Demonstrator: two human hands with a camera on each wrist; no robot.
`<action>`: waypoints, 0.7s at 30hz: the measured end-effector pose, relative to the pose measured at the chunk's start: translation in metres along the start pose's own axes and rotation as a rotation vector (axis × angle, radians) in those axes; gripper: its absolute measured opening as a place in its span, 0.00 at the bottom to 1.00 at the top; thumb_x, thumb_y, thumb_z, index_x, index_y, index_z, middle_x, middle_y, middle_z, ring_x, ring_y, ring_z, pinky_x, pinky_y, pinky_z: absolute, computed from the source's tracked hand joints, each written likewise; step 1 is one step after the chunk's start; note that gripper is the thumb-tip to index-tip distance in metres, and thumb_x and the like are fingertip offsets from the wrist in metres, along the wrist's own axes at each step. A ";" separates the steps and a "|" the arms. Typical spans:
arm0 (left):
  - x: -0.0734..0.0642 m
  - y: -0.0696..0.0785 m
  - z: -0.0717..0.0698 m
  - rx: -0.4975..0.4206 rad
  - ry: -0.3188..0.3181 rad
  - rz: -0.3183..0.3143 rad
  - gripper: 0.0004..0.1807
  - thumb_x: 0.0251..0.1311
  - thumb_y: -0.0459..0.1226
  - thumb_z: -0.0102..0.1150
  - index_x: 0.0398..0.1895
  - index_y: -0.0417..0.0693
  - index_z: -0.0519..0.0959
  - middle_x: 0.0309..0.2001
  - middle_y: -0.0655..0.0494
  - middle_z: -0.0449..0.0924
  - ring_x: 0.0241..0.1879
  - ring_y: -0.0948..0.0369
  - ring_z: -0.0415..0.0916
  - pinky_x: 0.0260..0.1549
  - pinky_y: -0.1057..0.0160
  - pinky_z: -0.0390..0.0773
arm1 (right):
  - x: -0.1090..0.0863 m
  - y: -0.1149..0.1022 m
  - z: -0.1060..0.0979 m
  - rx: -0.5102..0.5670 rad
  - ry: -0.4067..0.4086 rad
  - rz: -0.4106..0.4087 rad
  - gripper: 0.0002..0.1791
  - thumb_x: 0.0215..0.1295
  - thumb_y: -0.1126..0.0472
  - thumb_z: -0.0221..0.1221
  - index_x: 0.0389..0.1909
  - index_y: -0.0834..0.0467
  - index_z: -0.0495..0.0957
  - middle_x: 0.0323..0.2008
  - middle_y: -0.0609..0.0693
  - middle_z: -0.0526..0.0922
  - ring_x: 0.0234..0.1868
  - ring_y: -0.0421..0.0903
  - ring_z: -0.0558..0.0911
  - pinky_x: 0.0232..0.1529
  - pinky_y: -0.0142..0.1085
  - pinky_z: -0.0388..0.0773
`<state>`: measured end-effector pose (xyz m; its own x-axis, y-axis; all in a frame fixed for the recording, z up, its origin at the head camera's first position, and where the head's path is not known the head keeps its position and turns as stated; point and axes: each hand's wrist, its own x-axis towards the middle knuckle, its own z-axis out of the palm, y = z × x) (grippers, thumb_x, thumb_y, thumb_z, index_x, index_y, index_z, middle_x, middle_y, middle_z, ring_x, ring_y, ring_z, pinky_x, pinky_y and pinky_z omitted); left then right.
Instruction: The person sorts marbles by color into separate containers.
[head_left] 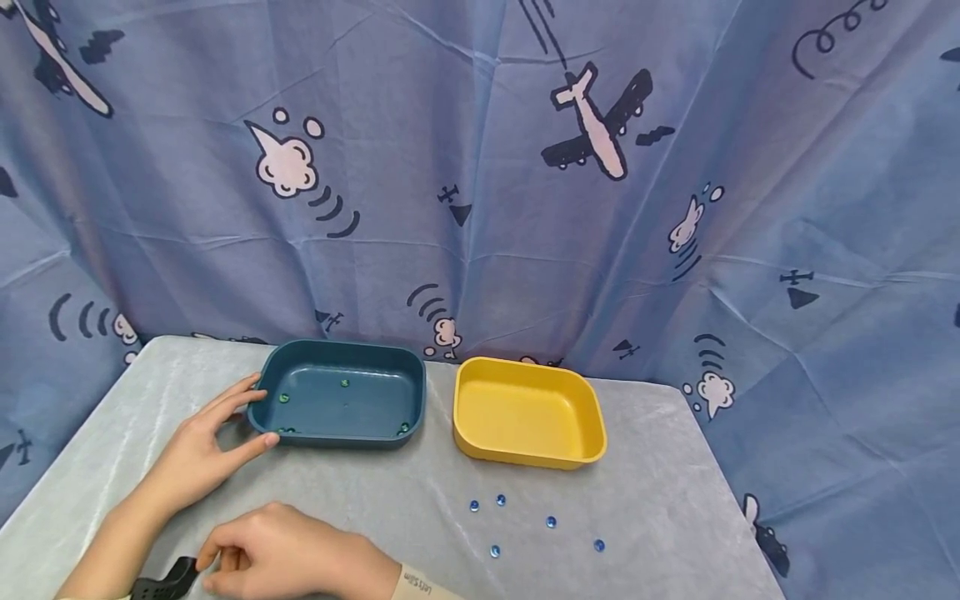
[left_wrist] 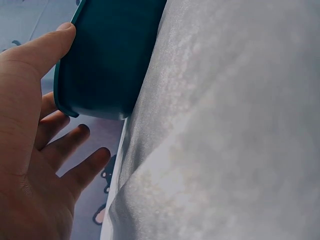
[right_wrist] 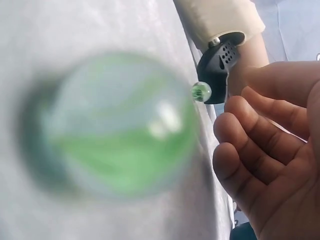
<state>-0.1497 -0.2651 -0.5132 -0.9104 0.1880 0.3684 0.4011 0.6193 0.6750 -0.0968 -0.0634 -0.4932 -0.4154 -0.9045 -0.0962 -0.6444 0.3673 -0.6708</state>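
A dark teal tray (head_left: 348, 440) at the back left holds several green glass marbles. My left hand (head_left: 206, 446) grips its left end, thumb on the near rim and index finger at the left side; in the left wrist view the other fingers spread free. My right hand (head_left: 277, 550) hovers low in front, fingers loosely bent, with nothing visible between thumb and index finger. In the right wrist view one green marble (right_wrist: 201, 92) lies just beyond its fingertips, and another green marble (right_wrist: 122, 125) looms blurred near the camera. The head view does not show these two.
A yellow tray (head_left: 525, 457) stands right of the teal one, a small gap between them. In front of it several blue marbles (head_left: 551, 522) lie scattered on the grey cloth. A black wrist device (head_left: 167, 583) sits on my left forearm, beside the right hand. A patterned blue curtain (head_left: 480, 167) hangs behind.
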 end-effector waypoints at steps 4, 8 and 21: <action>0.000 0.002 0.000 -0.005 0.009 0.000 0.35 0.64 0.44 0.82 0.72 0.47 0.80 0.81 0.52 0.68 0.67 0.84 0.63 0.56 0.86 0.68 | 0.001 0.000 0.004 -0.019 -0.019 0.017 0.11 0.83 0.55 0.62 0.60 0.47 0.85 0.35 0.27 0.85 0.33 0.13 0.74 0.43 0.10 0.72; -0.001 0.002 0.000 -0.001 0.010 -0.001 0.35 0.64 0.44 0.82 0.72 0.46 0.80 0.81 0.52 0.68 0.68 0.85 0.62 0.56 0.86 0.69 | 0.003 0.000 0.006 -0.052 -0.021 0.023 0.11 0.83 0.54 0.63 0.60 0.46 0.85 0.35 0.26 0.84 0.34 0.12 0.73 0.42 0.09 0.71; -0.001 0.001 0.001 -0.006 0.009 0.011 0.35 0.64 0.43 0.82 0.72 0.47 0.80 0.81 0.51 0.68 0.67 0.85 0.63 0.56 0.86 0.69 | 0.007 0.004 0.013 -0.092 -0.043 0.023 0.11 0.83 0.53 0.62 0.59 0.44 0.86 0.35 0.27 0.83 0.33 0.14 0.73 0.41 0.09 0.70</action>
<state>-0.1489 -0.2641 -0.5132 -0.9051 0.1875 0.3817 0.4114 0.6130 0.6745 -0.0935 -0.0709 -0.5059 -0.4044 -0.9033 -0.1435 -0.6919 0.4047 -0.5978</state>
